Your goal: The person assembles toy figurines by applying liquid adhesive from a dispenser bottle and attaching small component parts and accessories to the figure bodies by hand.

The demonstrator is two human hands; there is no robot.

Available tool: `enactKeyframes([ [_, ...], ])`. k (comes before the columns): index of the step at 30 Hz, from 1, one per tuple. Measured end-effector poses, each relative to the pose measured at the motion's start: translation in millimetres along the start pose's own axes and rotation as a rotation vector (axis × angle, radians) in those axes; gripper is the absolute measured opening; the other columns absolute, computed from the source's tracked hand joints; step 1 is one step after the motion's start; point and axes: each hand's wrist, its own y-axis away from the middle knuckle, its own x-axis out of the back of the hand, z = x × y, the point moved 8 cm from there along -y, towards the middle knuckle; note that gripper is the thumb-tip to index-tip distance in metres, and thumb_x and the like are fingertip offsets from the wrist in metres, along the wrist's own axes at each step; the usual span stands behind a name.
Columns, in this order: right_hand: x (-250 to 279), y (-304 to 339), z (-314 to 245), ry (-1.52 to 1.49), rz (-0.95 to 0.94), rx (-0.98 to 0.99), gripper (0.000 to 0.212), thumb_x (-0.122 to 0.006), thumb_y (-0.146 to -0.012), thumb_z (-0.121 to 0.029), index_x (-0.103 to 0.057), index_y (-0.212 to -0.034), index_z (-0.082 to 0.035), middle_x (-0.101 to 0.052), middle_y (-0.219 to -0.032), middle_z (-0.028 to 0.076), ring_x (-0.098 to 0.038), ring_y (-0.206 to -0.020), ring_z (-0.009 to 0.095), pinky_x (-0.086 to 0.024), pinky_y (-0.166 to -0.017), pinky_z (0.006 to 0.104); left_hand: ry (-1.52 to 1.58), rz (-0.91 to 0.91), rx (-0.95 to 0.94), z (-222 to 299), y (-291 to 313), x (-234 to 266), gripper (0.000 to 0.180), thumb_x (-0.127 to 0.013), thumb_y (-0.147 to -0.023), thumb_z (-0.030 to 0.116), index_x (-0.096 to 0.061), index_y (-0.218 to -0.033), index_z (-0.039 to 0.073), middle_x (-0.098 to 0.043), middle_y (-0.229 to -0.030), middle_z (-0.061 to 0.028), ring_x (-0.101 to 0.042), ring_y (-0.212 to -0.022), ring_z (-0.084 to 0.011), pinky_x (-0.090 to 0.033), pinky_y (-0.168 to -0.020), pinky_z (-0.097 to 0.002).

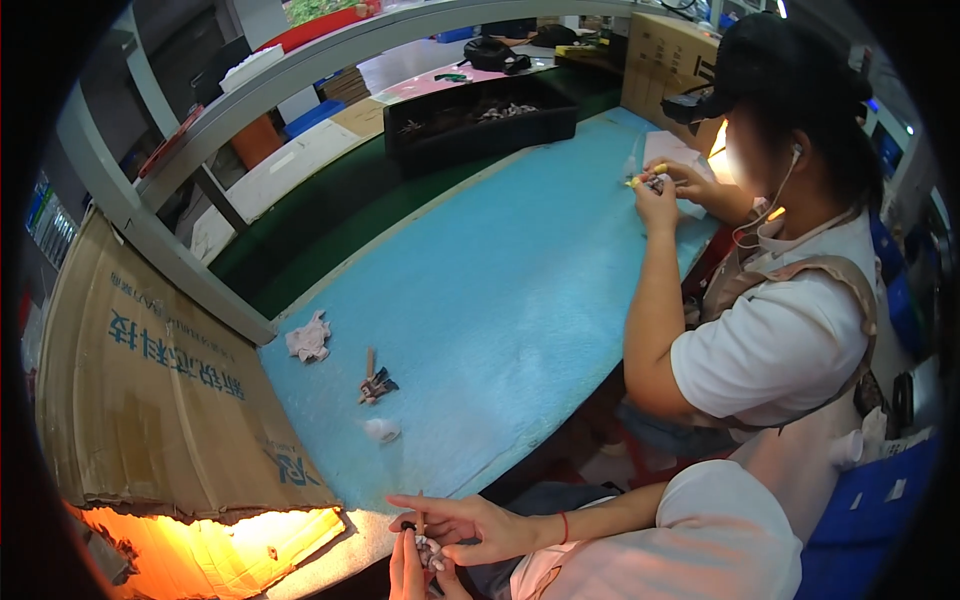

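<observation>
Low in the view, in front of the blue table edge, my left hand (408, 577) pinches a small grey-and-white lumpy piece (430, 553). My right hand (482, 528) comes in from the right, a red string round its wrist. Its thumb is at the piece, and a thin light-wood stick (420, 517) stands between its fingers; the stick's lower end is hidden. Beyond my hands lie a small whitish translucent container (381, 430), a wooden-handled tool with a dark bristly part (375, 387) and a crumpled pale pink cloth (309, 338).
A cardboard sheet (170, 370) stands at the left, with an orange-lit opening (215, 550) under it. A long black tray (480, 140) with small pieces sits at the back. A co-worker (770, 330) on the right handles a small piece over the blue tabletop (490, 290).
</observation>
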Motion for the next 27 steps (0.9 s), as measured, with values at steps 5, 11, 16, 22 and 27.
enactKeyframes([
  [5,0,1,5,-0.024,-0.025,0.000,0.069,-0.044,-0.078,0.007,-0.013,-0.139,-0.005,-0.040,-0.125,0.011,-0.044,-0.108,0.014,-0.038,-0.093,0.0282,0.044,0.030,0.003,-6,4,0,0.033,-0.056,-0.085,0.010,-0.052,-0.113,-0.007,-0.057,-0.103,-0.0184,-0.060,-0.082,-0.0183,-0.049,-0.067,-0.0258],
  [11,11,4,-2,0.034,0.045,-0.023,0.069,-0.041,-0.075,0.008,-0.016,-0.138,-0.005,-0.039,-0.129,0.013,-0.045,-0.110,0.016,-0.040,-0.092,0.0305,0.178,-0.016,0.102,-18,-2,-11,0.044,-0.058,-0.067,-0.008,-0.054,-0.110,-0.004,-0.055,-0.106,-0.0235,-0.061,-0.089,-0.0274,-0.050,-0.072,-0.0300],
  [16,3,0,-2,0.035,0.031,-0.028,0.070,-0.040,-0.073,0.009,-0.017,-0.138,-0.004,-0.040,-0.128,0.014,-0.046,-0.108,0.015,-0.041,-0.091,0.0295,0.186,0.021,0.133,-20,4,-2,0.042,-0.057,-0.069,-0.008,-0.054,-0.110,-0.005,-0.055,-0.106,-0.0232,-0.061,-0.087,-0.0257,-0.051,-0.070,-0.0287],
  [22,8,4,-5,0.075,0.057,-0.032,0.069,-0.040,-0.073,0.009,-0.018,-0.138,-0.003,-0.041,-0.127,0.014,-0.045,-0.107,0.013,-0.042,-0.089,0.0281,0.205,0.001,0.104,-18,1,-8,0.043,-0.059,-0.067,-0.009,-0.053,-0.110,-0.007,-0.055,-0.106,-0.0235,-0.061,-0.086,-0.0268,-0.051,-0.069,-0.0290],
  [27,8,4,-3,0.061,0.058,-0.026,0.069,-0.039,-0.072,0.009,-0.017,-0.137,-0.001,-0.041,-0.125,0.016,-0.045,-0.108,0.016,-0.043,-0.088,0.0289,0.166,0.024,0.069,-17,2,-5,0.040,-0.058,-0.070,-0.006,-0.055,-0.109,-0.006,-0.057,-0.105,-0.0218,-0.061,-0.085,-0.0205,-0.050,-0.069,-0.0261],
])
